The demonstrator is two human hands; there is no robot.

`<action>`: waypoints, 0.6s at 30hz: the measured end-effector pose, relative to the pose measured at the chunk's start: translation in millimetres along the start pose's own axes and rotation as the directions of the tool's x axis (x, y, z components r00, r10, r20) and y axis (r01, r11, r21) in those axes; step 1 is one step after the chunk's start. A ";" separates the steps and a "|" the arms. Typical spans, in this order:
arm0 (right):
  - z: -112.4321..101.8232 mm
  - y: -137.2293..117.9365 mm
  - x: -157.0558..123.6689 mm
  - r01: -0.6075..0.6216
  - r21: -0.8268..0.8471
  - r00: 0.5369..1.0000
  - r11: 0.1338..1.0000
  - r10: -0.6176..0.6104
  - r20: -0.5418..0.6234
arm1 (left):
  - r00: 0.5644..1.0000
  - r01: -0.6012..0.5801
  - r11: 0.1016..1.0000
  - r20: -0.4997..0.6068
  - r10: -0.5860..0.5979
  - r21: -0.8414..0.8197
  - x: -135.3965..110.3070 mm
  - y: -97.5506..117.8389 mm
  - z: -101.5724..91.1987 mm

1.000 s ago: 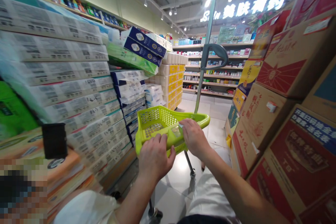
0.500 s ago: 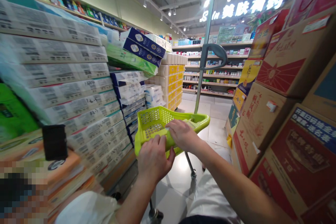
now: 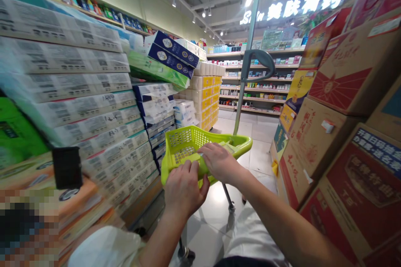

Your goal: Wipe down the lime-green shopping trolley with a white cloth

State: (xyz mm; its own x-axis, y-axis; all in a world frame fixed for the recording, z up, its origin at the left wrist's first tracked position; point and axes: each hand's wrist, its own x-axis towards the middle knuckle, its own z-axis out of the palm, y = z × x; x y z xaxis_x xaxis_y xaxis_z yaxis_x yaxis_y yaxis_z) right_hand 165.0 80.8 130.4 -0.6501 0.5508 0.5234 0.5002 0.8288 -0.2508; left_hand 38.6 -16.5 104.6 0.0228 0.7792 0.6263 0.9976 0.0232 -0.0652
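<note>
A yellow-green plastic shopping basket cart (image 3: 181, 135) on metal legs with casters is in front of me, its perforated tray tilted toward the left. My left hand (image 3: 184, 187) wraps round the near rim, thumb tucked beneath. Just to its right, my right hand (image 3: 221, 162) is curled over the same rim, with its fingertips pointing left. Beyond the tray rises a metal pole (image 3: 242, 104) carrying a grey loop-shaped handle (image 3: 258, 65), which neither hand touches. No goods can be made out inside the visible part of the tray.
Wrapped white packs (image 3: 90, 87) are piled high on the left, with blue and green packs (image 3: 171, 56) behind them. Cardboard cartons (image 3: 322, 133) stand stacked along the right. Store shelves (image 3: 266, 87) close off the far end, beyond the tiled floor (image 3: 257, 137).
The view has shifted very slightly, so the shelves, cartons and pole sit a little differently in frame. Both hands keep their hold on the rim.
</note>
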 end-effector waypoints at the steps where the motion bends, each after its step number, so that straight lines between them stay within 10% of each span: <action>1: 1.0 0.1 -2.6 0.002 0.014 1.000 1.000 -0.002 -0.015 | 1.000 0.001 1.000 0.005 -0.001 -0.004 -0.1 -0.1 -0.4; 8: -0.3 22.9 -22.3 -0.208 -0.012 0.955 0.978 0.201 -0.218 | 1.000 0.015 1.000 0.023 -0.015 0.000 0.0 0.9 -3.3; 18: 32.4 3.3 -52.1 0.072 0.049 0.893 0.996 -0.043 -0.449 | 0.999 0.005 1.000 0.035 -0.005 -0.006 0.6 -0.2 -6.0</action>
State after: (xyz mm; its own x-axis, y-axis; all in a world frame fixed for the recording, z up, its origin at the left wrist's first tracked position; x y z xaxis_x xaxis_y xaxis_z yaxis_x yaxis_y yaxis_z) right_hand 182.0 58.0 75.9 -0.3450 0.4121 0.8433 0.4234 0.8702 -0.2520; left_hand 38.9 -19.8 109.6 0.0158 0.8008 0.5987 0.9981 0.0232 -0.0573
